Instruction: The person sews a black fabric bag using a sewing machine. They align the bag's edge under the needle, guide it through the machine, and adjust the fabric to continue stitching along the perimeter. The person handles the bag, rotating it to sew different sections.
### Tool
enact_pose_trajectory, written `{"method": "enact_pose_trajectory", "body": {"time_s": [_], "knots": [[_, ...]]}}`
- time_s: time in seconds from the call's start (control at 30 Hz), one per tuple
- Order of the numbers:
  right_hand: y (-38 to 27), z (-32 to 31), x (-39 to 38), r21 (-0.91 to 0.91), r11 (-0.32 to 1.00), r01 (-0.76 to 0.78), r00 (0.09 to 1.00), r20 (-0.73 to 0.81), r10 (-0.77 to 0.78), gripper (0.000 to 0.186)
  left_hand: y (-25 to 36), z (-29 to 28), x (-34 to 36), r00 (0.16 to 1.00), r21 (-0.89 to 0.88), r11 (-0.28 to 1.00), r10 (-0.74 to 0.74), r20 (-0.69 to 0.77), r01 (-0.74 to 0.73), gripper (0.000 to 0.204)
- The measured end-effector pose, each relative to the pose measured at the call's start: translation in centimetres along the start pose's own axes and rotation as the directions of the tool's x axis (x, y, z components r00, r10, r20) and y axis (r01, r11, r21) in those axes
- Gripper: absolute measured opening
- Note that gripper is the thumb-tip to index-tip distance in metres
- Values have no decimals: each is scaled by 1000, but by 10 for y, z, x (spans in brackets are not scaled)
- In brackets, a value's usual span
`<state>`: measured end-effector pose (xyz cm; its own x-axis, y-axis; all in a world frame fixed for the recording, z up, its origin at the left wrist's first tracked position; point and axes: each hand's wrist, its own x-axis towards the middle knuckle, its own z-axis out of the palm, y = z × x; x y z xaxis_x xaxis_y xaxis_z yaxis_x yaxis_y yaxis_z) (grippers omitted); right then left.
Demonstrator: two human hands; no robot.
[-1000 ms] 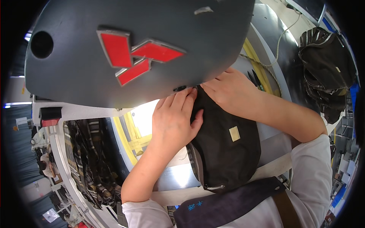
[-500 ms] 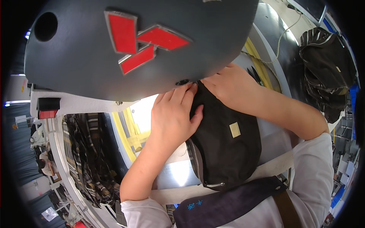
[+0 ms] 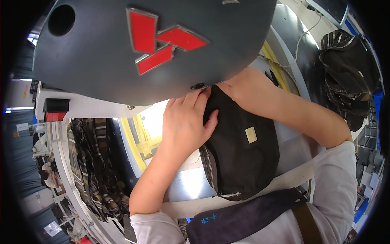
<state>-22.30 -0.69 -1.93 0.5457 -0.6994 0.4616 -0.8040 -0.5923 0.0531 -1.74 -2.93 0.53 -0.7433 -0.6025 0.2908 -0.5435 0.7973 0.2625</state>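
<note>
A black fabric piece (image 3: pixel 256 158), with a zipper along its left edge and a small pale patch, lies lengthwise beneath the large dark machine head (image 3: pixel 101 57), which bears red emblems. My left hand (image 3: pixel 187 122) lies on the piece's upper left part, fingers extended, thumb apart, tips at the lower rim of the head. My right hand (image 3: pixel 250 91) is on the upper right of the same fabric, fingers curled onto it, their tips partly hidden by the head.
Dark plaid cloth (image 3: pixel 93 158) hangs at the left; another black bag (image 3: pixel 347 69) lies at the right. Yellow tape strips (image 3: pixel 138 142), black pointed tools (image 3: pixel 272 79) and a cord (image 3: pixel 280 65) are on the work surface. A co-worker (image 3: pixel 50 175) sits far left.
Both hands have edged slightly upward, along with the top of the black piece. The machine head appears a little higher and further right in the view. The grips look much the same.
</note>
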Motion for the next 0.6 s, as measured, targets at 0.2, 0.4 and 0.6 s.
{"method": "enact_pose_trajectory", "body": {"time_s": [0.2, 0.4, 0.6], "knots": [[9, 0, 7, -51, 999, -6, 999, 39, 8, 13, -6, 3, 2, 997, -7, 997, -73, 24, 73, 44], [5, -2, 5, -34, 999, -9, 999, 42, 10, 13, -6, 2, 1, 1000, -4, 1000, -22, -15, 22, 45], [4, -2, 4, -36, 999, -20, 999, 45, 21, 12, -5, 2, 2, 1000, 11, 1000, -17, -9, 17, 46]]}}
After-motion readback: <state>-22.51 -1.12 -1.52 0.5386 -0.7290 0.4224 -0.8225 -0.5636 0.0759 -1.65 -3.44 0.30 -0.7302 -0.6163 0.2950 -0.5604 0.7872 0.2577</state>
